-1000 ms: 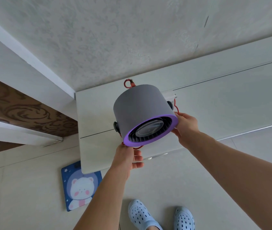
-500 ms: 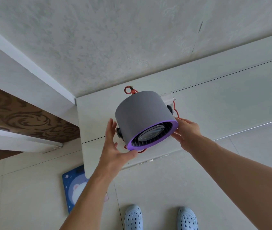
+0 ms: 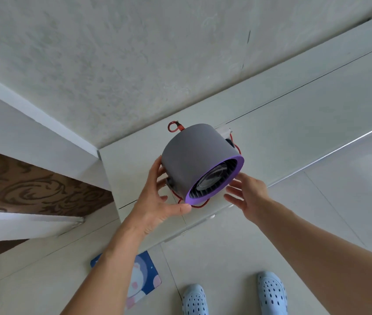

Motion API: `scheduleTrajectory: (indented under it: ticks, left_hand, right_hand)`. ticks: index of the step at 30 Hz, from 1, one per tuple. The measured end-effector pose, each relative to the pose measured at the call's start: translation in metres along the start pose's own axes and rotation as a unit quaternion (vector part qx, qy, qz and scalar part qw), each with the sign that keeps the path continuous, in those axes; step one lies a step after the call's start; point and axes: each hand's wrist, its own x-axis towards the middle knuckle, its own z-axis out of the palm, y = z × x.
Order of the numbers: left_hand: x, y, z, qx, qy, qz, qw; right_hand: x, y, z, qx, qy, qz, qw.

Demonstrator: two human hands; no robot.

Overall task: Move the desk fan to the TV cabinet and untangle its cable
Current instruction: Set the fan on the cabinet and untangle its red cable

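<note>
Two hands (image 3: pixel 155 201) flanking fan (image 3: pixel 194 155), near cabinet (image 3: pixel 130 164) corner

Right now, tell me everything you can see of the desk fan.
The desk fan is a matte grey drum with a purple front ring, dark radial vanes and a glossy round hub. It is tilted, face down toward the camera, over the white cabinet top near its left end; its support is hidden. Its red cable loops behind and under it. Fingers of the left hand touch its left side; the open right hand is at the front rim, contact unclear.
</note>
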Motion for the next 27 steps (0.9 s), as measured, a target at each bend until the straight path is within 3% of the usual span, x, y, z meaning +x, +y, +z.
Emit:
scheduleTrajectory:
  ticks: [5,16,27]
  left_hand:
    - [0.004,-0.001,0.002,0.008,0.015,0.040,0.999]
    - [-0.001,-0.001,0.040,-0.052,0.092,0.074,0.992]
    - [0.001,0.009,0.080,-0.032,0.177,0.082,0.980]
  right_hand:
    - [-0.018,0.014,0.012,0.055,0.009,-0.008,0.998]
    - [-0.046,0.033,0.025,0.068,0.010,-0.121,0.990]
    - [-0.036,0.013,0.025,0.076,0.049,-0.118,0.989]
